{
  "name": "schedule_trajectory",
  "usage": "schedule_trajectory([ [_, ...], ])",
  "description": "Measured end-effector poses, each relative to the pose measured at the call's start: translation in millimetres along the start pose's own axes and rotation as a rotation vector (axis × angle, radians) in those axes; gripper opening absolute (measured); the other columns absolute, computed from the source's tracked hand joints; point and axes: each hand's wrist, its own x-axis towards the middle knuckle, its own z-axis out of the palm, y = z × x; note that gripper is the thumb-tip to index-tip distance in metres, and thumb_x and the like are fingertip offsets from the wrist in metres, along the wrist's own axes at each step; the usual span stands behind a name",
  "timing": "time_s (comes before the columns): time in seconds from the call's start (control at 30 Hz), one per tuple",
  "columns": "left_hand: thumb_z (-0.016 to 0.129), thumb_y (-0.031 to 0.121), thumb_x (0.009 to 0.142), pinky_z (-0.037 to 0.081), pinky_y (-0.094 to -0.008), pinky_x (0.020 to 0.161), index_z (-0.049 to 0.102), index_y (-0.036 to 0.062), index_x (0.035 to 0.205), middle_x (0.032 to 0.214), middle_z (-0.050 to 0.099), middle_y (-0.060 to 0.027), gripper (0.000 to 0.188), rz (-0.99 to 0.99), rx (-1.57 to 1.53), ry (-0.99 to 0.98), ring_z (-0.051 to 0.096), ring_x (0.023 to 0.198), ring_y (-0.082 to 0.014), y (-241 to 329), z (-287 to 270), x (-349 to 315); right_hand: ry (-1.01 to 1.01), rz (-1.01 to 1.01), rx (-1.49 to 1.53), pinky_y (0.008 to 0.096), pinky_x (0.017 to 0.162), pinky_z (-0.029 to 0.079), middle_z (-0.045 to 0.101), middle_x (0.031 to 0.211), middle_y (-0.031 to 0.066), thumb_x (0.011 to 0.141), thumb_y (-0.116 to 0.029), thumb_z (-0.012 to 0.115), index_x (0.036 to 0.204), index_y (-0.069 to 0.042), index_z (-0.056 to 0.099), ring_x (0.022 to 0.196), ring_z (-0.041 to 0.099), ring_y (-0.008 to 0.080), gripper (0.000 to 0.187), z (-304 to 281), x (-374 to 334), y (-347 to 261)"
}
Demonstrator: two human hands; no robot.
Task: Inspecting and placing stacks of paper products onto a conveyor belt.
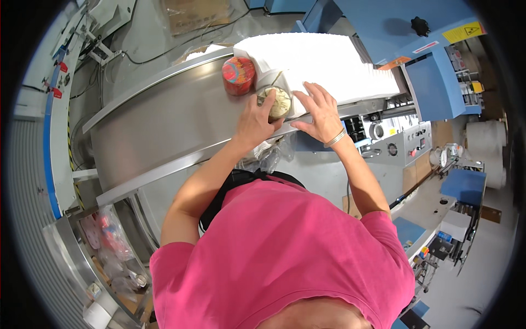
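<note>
My left hand (256, 122) is closed round the near left side of a pale, round item (281, 102) with a crinkled, cream-green top; I cannot make out its exact kind. To the right of it my right hand (322, 116) is held with fingers apart over the near edge of the white sheeting (329, 66), nothing in its grip. Whether its fingertips touch the sheeting is unclear. A red round container (239, 77) with a patterned top stands just beyond my left hand, beside a grey-white flap (268, 77) of the sheeting.
The steel trough (164, 120) with raised rims runs off to my left. Blue machinery (433, 77) closes in at the right, above a grey control panel (411, 145). Crumpled clear plastic (274, 156) hangs below the near rim. A cardboard piece (194, 16) lies on the floor beyond.
</note>
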Motion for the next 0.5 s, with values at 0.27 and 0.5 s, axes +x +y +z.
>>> schedule_trajectory([
  [0.27, 0.074, 0.026, 0.071, 0.039, -0.0512, 0.094, 0.042, 0.0101, 0.132, 0.124, 0.038, -0.0303, 0.071, -0.026, 0.116, 0.063, 0.042, 0.115, -0.0437, 17.1, -5.2, -5.0, 0.059, -0.001, 0.096, 0.0458, 0.101, 0.033, 0.042, 0.136, 0.0131, 0.064, -0.026, 0.080, 0.128, -0.015, 0.051, 0.126, 0.038, 0.0354, 0.071, -7.9, -7.8, 4.0],
  [0.5, 0.067, 0.018, 0.076, 0.034, -0.0494, 0.097, 0.035, 0.0005, 0.135, 0.133, 0.039, -0.0228, 0.069, -0.123, 0.405, 0.257, 0.038, 0.121, -0.0407, -30.7, -30.7, 35.3, 0.297, 0.018, 0.206, 0.0423, 0.095, 0.040, 0.053, 0.124, 0.0154, 0.063, -0.016, 0.081, 0.117, -0.007, 0.057, 0.115, 0.049, 0.0344, 0.059, -14.2, -10.9, 8.8],
])
